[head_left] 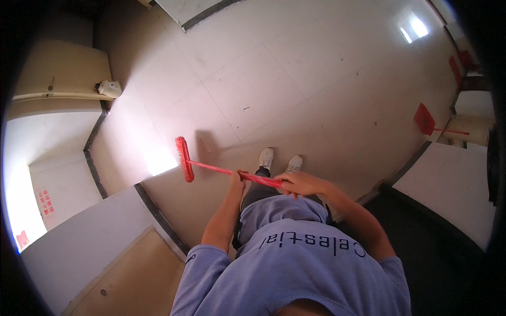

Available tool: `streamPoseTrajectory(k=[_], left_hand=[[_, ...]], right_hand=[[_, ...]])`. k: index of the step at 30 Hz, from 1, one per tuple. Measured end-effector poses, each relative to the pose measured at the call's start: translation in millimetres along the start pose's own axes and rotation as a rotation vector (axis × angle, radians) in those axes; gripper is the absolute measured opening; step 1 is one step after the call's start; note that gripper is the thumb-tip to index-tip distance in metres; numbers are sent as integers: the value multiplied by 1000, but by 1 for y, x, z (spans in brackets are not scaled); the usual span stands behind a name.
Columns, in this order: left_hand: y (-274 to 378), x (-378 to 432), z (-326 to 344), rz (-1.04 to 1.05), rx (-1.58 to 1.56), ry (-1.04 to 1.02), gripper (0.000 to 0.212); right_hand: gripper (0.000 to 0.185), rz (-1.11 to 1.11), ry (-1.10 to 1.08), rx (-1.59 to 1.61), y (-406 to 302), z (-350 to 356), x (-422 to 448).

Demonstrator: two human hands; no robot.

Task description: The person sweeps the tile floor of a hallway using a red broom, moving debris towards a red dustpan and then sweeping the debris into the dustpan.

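Note:
A red push broom [213, 168] is held across my body, its bristled head raised at the left and casting a shadow on the floor. My left hand [238, 177] is closed around the middle of the broom's handle. At the handle's near end is my right hand [294, 184], with the end of the handle in its fingers. Below the broom, my light shoes [266, 158] stand on the tiled floor [276, 87].
A red dustpan [425, 119] with a long handle is by the right wall. A white plastic jug [110, 89] sits beside the open door [63, 67] at the left. Wall corners with dark baseboards [158, 215] jut in at the left and top. Small dark specks dot the floor.

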State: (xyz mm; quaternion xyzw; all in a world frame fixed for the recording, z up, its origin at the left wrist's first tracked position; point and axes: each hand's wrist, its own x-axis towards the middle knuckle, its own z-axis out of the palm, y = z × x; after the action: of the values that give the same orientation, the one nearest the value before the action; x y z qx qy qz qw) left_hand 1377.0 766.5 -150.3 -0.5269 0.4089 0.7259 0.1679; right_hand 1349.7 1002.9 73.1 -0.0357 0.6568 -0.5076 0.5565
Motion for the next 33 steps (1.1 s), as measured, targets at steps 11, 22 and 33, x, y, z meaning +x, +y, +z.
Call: streamPoseTrajectory(k=[11,22,33], left_hand=[[-11,-58,190,-423,159,-545,8],[-26,-123,363,-472,70,-1121,10],[-23,-128,248,-480,-37,-516,11]], right_hand=[[25,271,835,-167,0,-67,-62],[22,480,1365,-751,-106,-77,-140],[21,183,944,-365,-55,-73,-160]])
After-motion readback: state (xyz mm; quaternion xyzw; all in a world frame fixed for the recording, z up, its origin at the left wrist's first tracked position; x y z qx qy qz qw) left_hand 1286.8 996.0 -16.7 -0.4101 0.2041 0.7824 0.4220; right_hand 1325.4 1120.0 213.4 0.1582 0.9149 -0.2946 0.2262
